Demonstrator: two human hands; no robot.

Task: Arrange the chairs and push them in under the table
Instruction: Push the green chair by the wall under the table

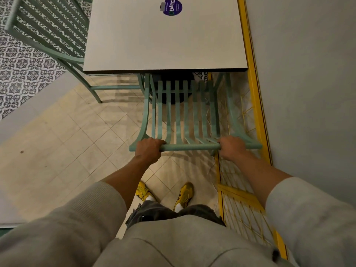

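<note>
A mint-green slatted chair (189, 146) stands right in front of me, its seat mostly hidden under the near edge of the pale square table (165, 45). My left hand (148, 149) grips the left end of the chair's top rail. My right hand (232, 147) grips the same rail near its right end. A second green slatted chair (48, 29) stands at the table's left side, its back turned outward and its legs beside the table's corner.
A grey wall (308, 74) with a yellow frame (254, 93) and yellow wire grille runs close along the right of the table and chair. A round purple sticker (171, 7) lies on the tabletop. Beige floor tiles spread out to the left; my yellow shoes (185, 193) are behind the chair.
</note>
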